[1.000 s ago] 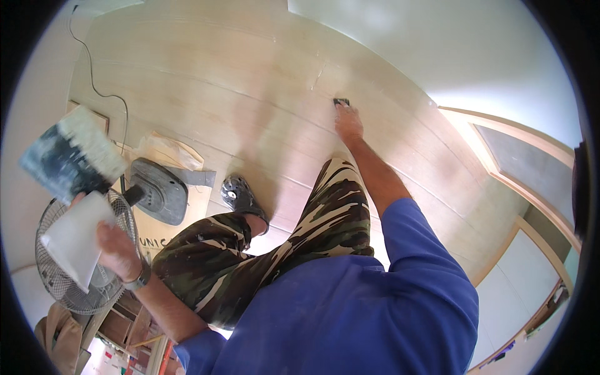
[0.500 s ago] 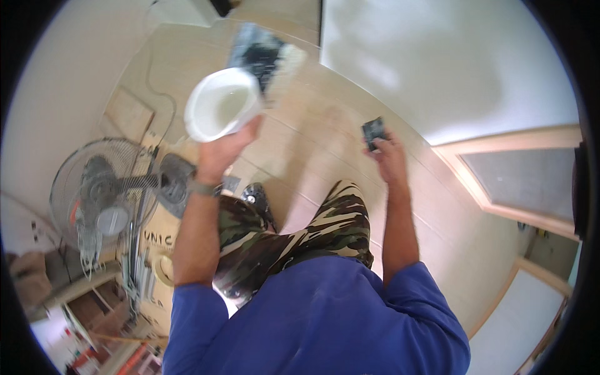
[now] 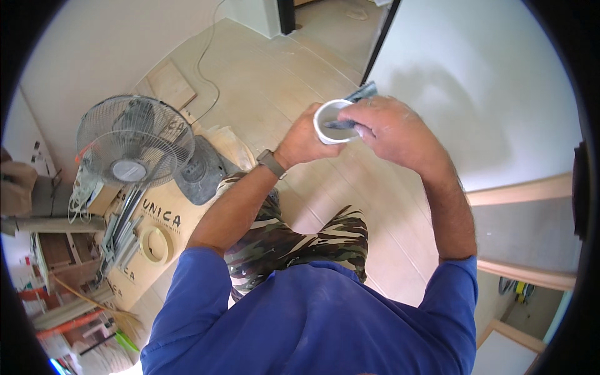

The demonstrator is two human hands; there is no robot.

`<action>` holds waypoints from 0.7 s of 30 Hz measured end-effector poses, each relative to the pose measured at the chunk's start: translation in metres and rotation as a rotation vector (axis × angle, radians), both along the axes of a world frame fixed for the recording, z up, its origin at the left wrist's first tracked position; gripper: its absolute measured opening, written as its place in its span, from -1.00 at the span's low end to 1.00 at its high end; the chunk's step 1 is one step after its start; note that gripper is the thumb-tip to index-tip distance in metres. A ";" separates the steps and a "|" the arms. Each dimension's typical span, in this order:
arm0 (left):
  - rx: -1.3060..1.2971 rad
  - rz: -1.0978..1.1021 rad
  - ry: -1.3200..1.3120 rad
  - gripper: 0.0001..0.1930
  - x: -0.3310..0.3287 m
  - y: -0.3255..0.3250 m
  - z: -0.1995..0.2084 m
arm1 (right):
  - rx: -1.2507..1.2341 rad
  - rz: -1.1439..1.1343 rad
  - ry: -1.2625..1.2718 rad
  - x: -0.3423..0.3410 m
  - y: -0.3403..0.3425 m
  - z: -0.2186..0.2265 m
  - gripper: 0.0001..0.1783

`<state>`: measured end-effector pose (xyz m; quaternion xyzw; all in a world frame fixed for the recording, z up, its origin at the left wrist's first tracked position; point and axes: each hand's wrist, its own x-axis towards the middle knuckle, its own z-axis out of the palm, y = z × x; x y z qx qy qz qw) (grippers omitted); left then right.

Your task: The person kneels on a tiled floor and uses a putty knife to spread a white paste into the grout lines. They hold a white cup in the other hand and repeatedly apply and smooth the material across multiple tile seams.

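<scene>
My left hand (image 3: 304, 139) grips a small white plastic tub (image 3: 318, 124) from its left side, the mouth facing up toward me. A little murky liquid seems to lie inside, though the depth is hard to see. My right hand (image 3: 397, 131) bends over the tub's right rim, fingers pinching a dark flat piece (image 3: 340, 125) that looks like folded sandpaper, its end dipping into the tub. Beyond the rim, a grey-blue flat strip (image 3: 364, 92) juts out above my right fingers; whether it belongs to the same piece I cannot tell.
A standing fan (image 3: 134, 147) with a dark base (image 3: 199, 170) is at the left on a wooden board (image 3: 165, 206), beside a tape roll (image 3: 156, 244) and metal strips (image 3: 122, 231). A cable (image 3: 203, 75) trails over tiles. A white panel (image 3: 475, 81) rises at the right.
My right hand has swung left and up to the tub with the dark piece. My left hand has brought the tub rightward. The blurred dark-and-pale sheet behind the tub is out of sight.
</scene>
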<state>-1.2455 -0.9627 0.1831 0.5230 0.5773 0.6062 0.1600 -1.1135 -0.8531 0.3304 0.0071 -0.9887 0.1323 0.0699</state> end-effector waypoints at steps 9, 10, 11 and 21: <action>-0.118 0.038 0.210 -0.41 -0.014 -0.008 0.004 | 0.078 0.061 -0.298 -0.048 -0.002 -0.011 -0.86; -0.116 0.059 0.264 -0.41 -0.016 -0.008 0.004 | 0.081 0.067 -0.309 -0.051 -0.001 -0.011 -0.87; -0.134 0.066 0.259 -0.41 -0.016 -0.008 0.003 | 0.104 0.066 -0.313 -0.053 -0.001 -0.012 -0.88; -0.033 0.115 0.326 -0.44 -0.029 -0.014 -0.008 | 0.040 0.188 -0.368 -0.069 -0.012 -0.038 -0.94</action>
